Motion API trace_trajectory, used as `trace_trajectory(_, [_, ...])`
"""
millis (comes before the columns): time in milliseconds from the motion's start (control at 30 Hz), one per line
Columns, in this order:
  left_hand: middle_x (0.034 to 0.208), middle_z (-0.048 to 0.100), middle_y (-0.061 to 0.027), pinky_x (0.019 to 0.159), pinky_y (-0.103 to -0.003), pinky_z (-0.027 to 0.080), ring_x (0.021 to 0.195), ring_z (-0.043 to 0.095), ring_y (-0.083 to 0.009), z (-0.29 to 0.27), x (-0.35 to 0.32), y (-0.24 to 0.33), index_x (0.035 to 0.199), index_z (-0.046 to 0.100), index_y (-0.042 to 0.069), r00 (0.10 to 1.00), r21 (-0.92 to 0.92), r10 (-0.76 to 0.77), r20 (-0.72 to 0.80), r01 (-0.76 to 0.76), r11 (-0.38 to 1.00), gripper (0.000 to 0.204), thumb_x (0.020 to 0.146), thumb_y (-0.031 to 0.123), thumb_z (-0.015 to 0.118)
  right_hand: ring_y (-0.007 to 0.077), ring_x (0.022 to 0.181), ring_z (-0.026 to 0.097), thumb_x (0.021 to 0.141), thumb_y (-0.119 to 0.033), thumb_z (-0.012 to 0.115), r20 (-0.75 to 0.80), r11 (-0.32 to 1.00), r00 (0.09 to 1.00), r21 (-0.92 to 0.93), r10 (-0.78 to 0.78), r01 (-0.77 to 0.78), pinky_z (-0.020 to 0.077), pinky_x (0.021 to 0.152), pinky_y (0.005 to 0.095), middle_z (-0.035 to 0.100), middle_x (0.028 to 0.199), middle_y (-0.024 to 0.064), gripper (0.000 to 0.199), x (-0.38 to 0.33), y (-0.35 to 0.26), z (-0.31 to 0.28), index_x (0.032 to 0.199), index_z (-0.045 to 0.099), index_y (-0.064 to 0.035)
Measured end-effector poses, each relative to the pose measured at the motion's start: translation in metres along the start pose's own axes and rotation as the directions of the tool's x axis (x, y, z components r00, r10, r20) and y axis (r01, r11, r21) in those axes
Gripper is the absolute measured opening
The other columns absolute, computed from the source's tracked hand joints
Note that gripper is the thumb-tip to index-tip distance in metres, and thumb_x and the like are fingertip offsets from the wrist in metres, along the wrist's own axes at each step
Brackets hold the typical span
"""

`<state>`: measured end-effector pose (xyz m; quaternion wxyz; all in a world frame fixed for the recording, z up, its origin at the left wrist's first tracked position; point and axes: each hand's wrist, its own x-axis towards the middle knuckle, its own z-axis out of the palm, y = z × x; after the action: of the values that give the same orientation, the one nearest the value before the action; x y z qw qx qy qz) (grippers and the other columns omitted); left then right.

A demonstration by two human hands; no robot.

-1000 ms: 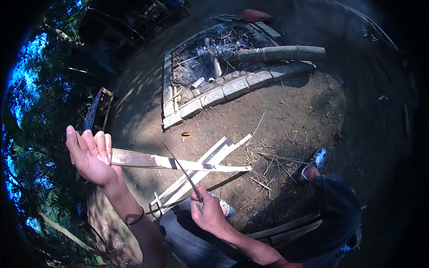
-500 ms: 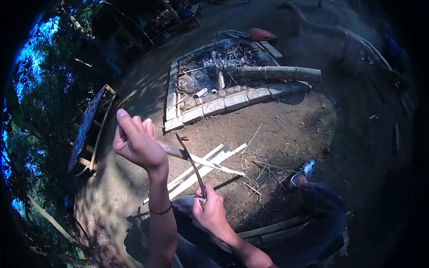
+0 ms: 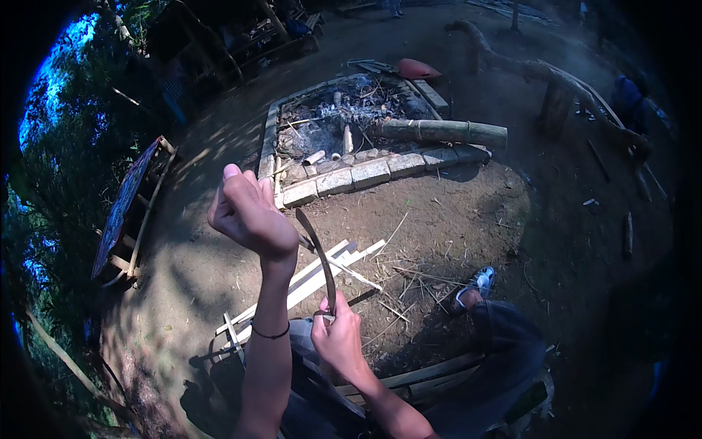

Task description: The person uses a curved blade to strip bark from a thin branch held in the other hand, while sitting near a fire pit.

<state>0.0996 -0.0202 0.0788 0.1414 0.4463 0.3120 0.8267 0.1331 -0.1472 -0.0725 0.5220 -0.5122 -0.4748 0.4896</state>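
My left hand (image 3: pixel 256 216) is raised with its fingers curled closed around a bamboo strip (image 3: pixel 355 274), which comes out below the wrist and slants down to the right. The grip itself is hidden by the back of the hand. Lower and to the right, my right hand (image 3: pixel 340 342) is wrapped round the handle of a long curved knife (image 3: pixel 322 252). Its dark blade points up and crosses the strip close to my left hand; whether they touch I cannot tell. Pale split bamboo strips (image 3: pixel 307 289) lie on the ground behind the blade.
A fire pit edged with blocks (image 3: pixel 369 174) smokes ahead, and a thick bamboo tube (image 3: pixel 446 132) rests across its rim. A bamboo bench (image 3: pixel 128 205) stands at left. Thin scraps (image 3: pixel 420 282) litter the soil by my shoe (image 3: pixel 479 282). A log rail (image 3: pixel 512 67) runs at far right.
My left hand has shifted right, toward the blade, so less of the held strip shows left of the knife. The blade stands more upright. The whole view has swung slightly right.
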Motion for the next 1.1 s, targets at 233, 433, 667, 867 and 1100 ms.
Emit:
trace_trajectory(233, [0.055,0.018,0.004,0.045,-0.024,0.014,0.051,0.017,-0.0056,-0.01,0.011,-0.004,0.057,0.022,0.012,0.998,-0.028,0.018,0.056,-0.016,0.999,0.041,0.093,0.021,0.04,0.0326,0.053,0.062,0.09,-0.007,0.053,-0.072,0.991,0.99,-0.057,-0.122,0.118,0.0434,0.049,0.0391,0.055,0.059,0.0197,0.009,0.013,0.016,0.012,0.089,0.054,0.0028])
trace_trajectory(433, [0.06,0.027,-0.0006,0.04,-0.022,0.018,0.046,0.021,-0.0076,-0.012,-0.001,-0.013,0.063,0.027,0.011,0.971,0.064,0.184,0.153,-0.195,0.979,0.043,0.097,0.035,0.032,0.0412,0.067,0.065,0.083,-0.003,0.056,0.004,1.0,1.0,-0.024,-0.009,0.009,0.0492,0.058,0.0442,0.059,0.064,0.0241,0.01,0.013,-0.006,0.003,0.09,0.052,0.0025])
trace_trajectory(667, [0.057,0.025,-0.0003,0.041,-0.022,0.019,0.045,0.02,-0.0076,-0.013,0.005,-0.011,0.062,0.027,0.01,0.967,-0.019,0.136,0.214,-0.135,0.991,0.043,0.095,0.037,0.032,0.0411,0.063,0.064,0.084,-0.002,0.053,0.019,0.999,0.999,-0.046,-0.026,0.027,0.0469,0.056,0.0442,0.058,0.063,0.0261,0.008,0.012,-0.016,-0.003,0.089,0.052,0.0031])
trace_trajectory(867, [0.058,0.025,-0.0014,0.046,-0.025,0.017,0.05,0.021,-0.0086,-0.006,0.006,-0.007,0.058,0.023,0.008,0.979,-0.123,0.036,0.201,-0.012,0.992,0.041,0.089,0.028,0.038,0.043,0.067,0.065,0.084,-0.004,0.054,-0.02,0.999,0.999,-0.02,0.035,-0.035,0.048,0.058,0.0465,0.059,0.064,0.0268,0.009,0.019,0.028,0.002,0.088,0.054,0.0046])
trace_trajectory(1100, [0.055,0.025,-0.0001,0.043,-0.021,0.018,0.047,0.022,-0.0068,-0.009,-0.002,-0.006,0.06,0.028,0.008,0.951,-0.144,-0.003,0.309,0.05,0.988,0.04,0.09,0.032,0.039,0.0434,0.065,0.064,0.083,-0.003,0.055,-0.015,0.996,0.997,-0.034,-0.082,0.081,0.0476,0.059,0.0474,0.057,0.059,0.0266,0.011,0.019,-0.013,0.0,0.09,0.053,0.0051])
